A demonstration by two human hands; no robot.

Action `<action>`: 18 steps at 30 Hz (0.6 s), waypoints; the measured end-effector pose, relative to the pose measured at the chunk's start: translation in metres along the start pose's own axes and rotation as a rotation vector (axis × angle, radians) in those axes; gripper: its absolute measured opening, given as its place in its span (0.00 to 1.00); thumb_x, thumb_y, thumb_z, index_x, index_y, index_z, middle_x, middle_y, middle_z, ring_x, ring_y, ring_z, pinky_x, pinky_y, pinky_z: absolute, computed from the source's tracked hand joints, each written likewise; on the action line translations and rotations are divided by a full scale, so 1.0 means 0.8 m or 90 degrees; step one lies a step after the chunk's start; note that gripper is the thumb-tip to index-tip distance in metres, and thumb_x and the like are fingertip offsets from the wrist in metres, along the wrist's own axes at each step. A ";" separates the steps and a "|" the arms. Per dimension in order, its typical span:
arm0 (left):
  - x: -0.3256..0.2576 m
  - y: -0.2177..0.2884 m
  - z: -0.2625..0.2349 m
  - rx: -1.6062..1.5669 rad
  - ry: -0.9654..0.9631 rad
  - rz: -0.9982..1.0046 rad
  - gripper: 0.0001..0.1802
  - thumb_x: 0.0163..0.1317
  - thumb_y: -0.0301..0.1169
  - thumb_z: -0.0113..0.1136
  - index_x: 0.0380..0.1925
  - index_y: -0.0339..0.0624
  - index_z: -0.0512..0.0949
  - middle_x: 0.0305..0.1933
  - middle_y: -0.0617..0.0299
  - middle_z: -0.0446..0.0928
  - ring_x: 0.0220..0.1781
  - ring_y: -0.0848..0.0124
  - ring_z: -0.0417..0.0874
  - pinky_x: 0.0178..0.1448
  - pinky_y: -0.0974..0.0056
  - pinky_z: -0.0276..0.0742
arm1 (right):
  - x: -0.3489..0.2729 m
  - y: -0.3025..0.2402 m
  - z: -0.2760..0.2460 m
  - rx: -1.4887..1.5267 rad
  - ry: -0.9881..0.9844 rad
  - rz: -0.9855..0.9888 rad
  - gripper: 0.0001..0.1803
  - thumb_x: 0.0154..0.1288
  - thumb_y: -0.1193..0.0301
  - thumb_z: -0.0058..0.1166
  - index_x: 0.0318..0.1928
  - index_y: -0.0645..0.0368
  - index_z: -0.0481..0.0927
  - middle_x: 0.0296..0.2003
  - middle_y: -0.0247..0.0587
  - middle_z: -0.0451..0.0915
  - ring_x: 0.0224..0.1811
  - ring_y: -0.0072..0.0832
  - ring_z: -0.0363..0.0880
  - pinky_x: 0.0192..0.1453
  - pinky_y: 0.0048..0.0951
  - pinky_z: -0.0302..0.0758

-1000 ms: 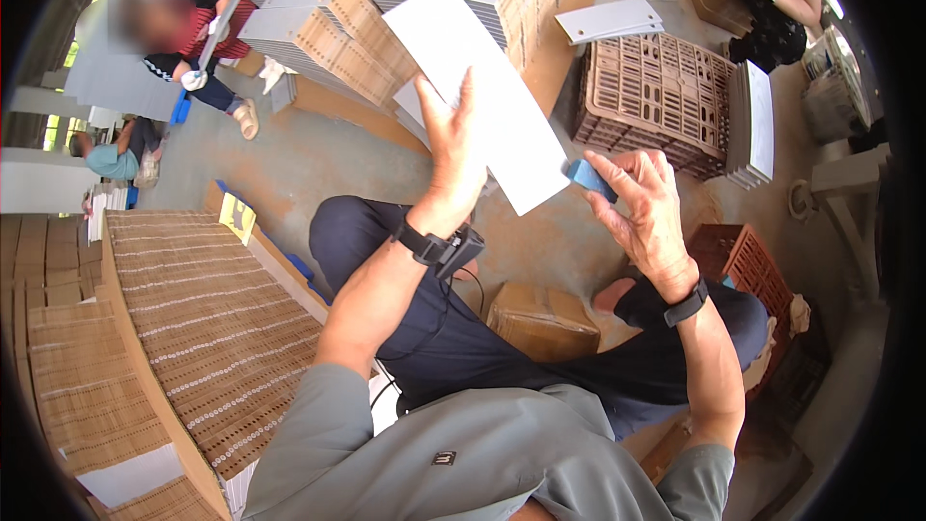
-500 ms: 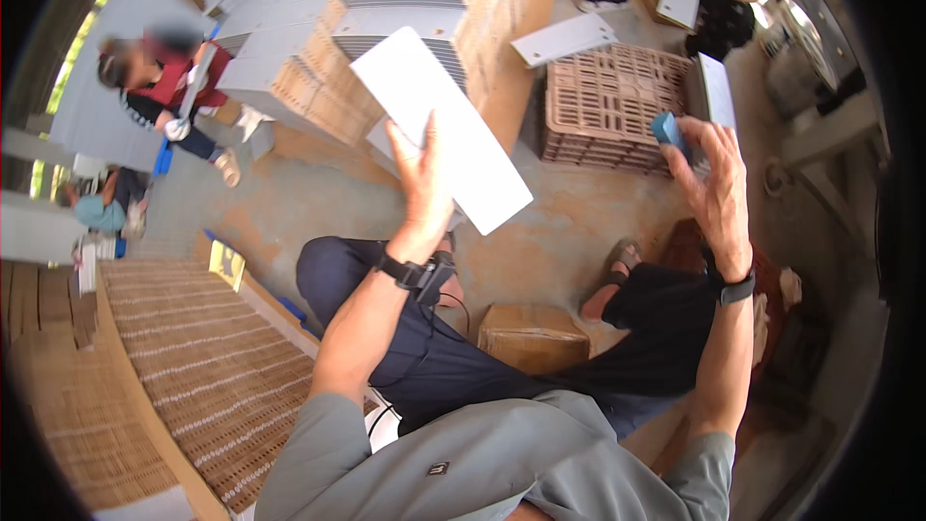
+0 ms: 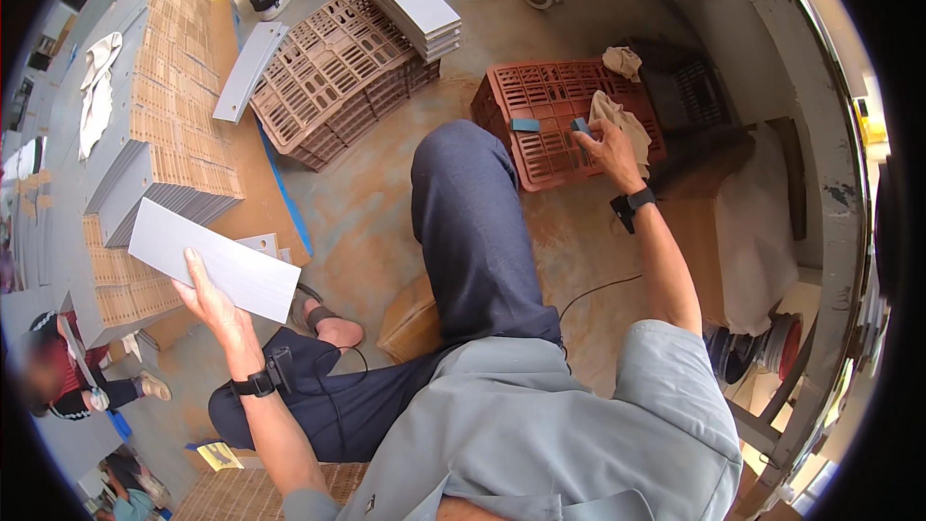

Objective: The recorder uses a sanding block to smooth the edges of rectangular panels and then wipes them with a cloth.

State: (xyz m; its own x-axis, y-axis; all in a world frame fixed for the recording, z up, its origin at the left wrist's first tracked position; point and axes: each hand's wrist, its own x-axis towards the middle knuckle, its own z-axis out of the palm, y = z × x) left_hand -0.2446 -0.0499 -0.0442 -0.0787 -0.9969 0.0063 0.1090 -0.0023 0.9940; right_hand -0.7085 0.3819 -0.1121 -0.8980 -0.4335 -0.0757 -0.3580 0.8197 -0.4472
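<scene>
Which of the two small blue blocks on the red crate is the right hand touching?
The right-hand blue block, under the right hand beside the cloth; the other block lies untouched further left.

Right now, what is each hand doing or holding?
Left hand: closed on a flat grey panel.
Right hand: fingers pinching a small blue block over the red crate.

Grey short-sleeved shirt, dark navy trousers, a dark-strapped sandal on the bare foot at left. Black watch on each wrist, left hand [image 3: 207, 301] and right hand [image 3: 610, 147] both bare.
</scene>
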 end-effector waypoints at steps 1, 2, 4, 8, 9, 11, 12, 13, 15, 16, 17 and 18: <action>0.000 0.000 0.001 0.010 0.004 -0.010 0.30 0.78 0.37 0.61 0.73 0.38 0.65 0.67 0.53 0.74 0.63 0.64 0.80 0.63 0.56 0.81 | -0.004 0.020 0.019 0.010 -0.004 0.034 0.26 0.64 0.50 0.68 0.48 0.60 0.85 0.36 0.48 0.88 0.41 0.42 0.87 0.46 0.43 0.80; 0.000 -0.003 0.004 0.018 0.007 -0.023 0.31 0.77 0.38 0.61 0.73 0.37 0.65 0.67 0.53 0.74 0.63 0.64 0.80 0.64 0.57 0.81 | -0.010 0.037 0.033 0.010 -0.002 0.041 0.26 0.64 0.50 0.68 0.48 0.60 0.85 0.36 0.48 0.88 0.41 0.42 0.87 0.46 0.43 0.80; 0.000 -0.007 0.004 0.026 -0.005 -0.030 0.31 0.77 0.38 0.61 0.73 0.37 0.65 0.67 0.53 0.74 0.63 0.64 0.80 0.64 0.56 0.81 | -0.019 0.054 0.054 0.044 0.039 0.090 0.27 0.65 0.49 0.67 0.46 0.63 0.84 0.36 0.47 0.86 0.38 0.38 0.85 0.45 0.39 0.78; 0.003 -0.013 0.002 0.036 -0.018 -0.037 0.31 0.77 0.38 0.61 0.73 0.37 0.65 0.67 0.53 0.75 0.63 0.64 0.80 0.64 0.56 0.81 | -0.022 0.060 0.067 0.041 0.063 0.130 0.26 0.64 0.49 0.66 0.49 0.60 0.85 0.42 0.50 0.89 0.46 0.46 0.87 0.50 0.46 0.80; 0.006 -0.017 -0.001 0.037 -0.019 -0.035 0.31 0.77 0.38 0.61 0.73 0.37 0.65 0.67 0.53 0.75 0.63 0.64 0.80 0.64 0.56 0.81 | -0.022 0.059 0.067 0.023 0.052 0.138 0.26 0.64 0.50 0.66 0.49 0.60 0.85 0.43 0.50 0.88 0.47 0.46 0.87 0.51 0.46 0.80; 0.008 -0.022 -0.004 0.048 -0.038 -0.027 0.30 0.78 0.38 0.61 0.72 0.37 0.66 0.67 0.53 0.75 0.63 0.65 0.80 0.64 0.57 0.80 | -0.022 0.060 0.069 0.005 0.042 0.144 0.26 0.64 0.50 0.66 0.48 0.59 0.85 0.44 0.49 0.88 0.48 0.46 0.87 0.52 0.47 0.80; 0.008 -0.022 -0.005 0.047 -0.038 -0.026 0.30 0.78 0.38 0.61 0.72 0.37 0.66 0.67 0.53 0.75 0.63 0.65 0.80 0.64 0.57 0.80 | -0.021 0.060 0.070 -0.021 0.045 0.139 0.25 0.64 0.50 0.66 0.48 0.59 0.85 0.44 0.49 0.88 0.48 0.47 0.87 0.52 0.47 0.80; 0.005 -0.021 -0.002 0.046 -0.038 -0.035 0.30 0.78 0.38 0.61 0.72 0.37 0.66 0.67 0.53 0.75 0.63 0.65 0.80 0.64 0.57 0.80 | -0.022 0.061 0.071 -0.047 0.047 0.135 0.25 0.64 0.50 0.66 0.49 0.58 0.85 0.43 0.49 0.89 0.48 0.48 0.87 0.52 0.47 0.80; -0.001 -0.018 0.004 0.044 -0.038 -0.043 0.29 0.78 0.38 0.61 0.72 0.37 0.66 0.67 0.54 0.75 0.63 0.65 0.80 0.64 0.57 0.80 | -0.023 0.064 0.071 -0.056 0.037 0.139 0.26 0.65 0.50 0.65 0.50 0.60 0.85 0.44 0.49 0.89 0.48 0.46 0.87 0.52 0.45 0.80; -0.004 -0.016 0.006 0.042 -0.039 -0.046 0.30 0.78 0.38 0.60 0.72 0.37 0.66 0.67 0.54 0.75 0.63 0.65 0.80 0.64 0.57 0.80 | -0.023 0.063 0.071 -0.064 0.026 0.142 0.27 0.65 0.50 0.65 0.51 0.61 0.84 0.45 0.49 0.89 0.47 0.45 0.87 0.51 0.43 0.80; -0.005 -0.014 0.007 0.040 -0.040 -0.050 0.30 0.78 0.38 0.60 0.72 0.37 0.66 0.67 0.53 0.75 0.63 0.65 0.80 0.64 0.58 0.80 | -0.024 0.062 0.071 -0.063 0.028 0.141 0.27 0.65 0.50 0.65 0.51 0.61 0.84 0.45 0.49 0.89 0.47 0.45 0.87 0.51 0.43 0.80; -0.005 -0.014 0.006 0.039 -0.041 -0.048 0.30 0.78 0.38 0.60 0.72 0.37 0.66 0.67 0.53 0.75 0.63 0.65 0.80 0.64 0.58 0.80 | -0.028 0.062 0.070 -0.079 0.038 0.135 0.28 0.64 0.49 0.65 0.51 0.61 0.84 0.45 0.49 0.89 0.47 0.45 0.87 0.51 0.44 0.80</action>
State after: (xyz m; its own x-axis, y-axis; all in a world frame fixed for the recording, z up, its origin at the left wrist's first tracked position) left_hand -0.2506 -0.0457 -0.0550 -0.1479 -0.9869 -0.0637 0.0401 -0.0703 0.9967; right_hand -0.6918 0.4110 -0.1824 -0.9686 -0.2271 -0.1013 -0.1855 0.9311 -0.3140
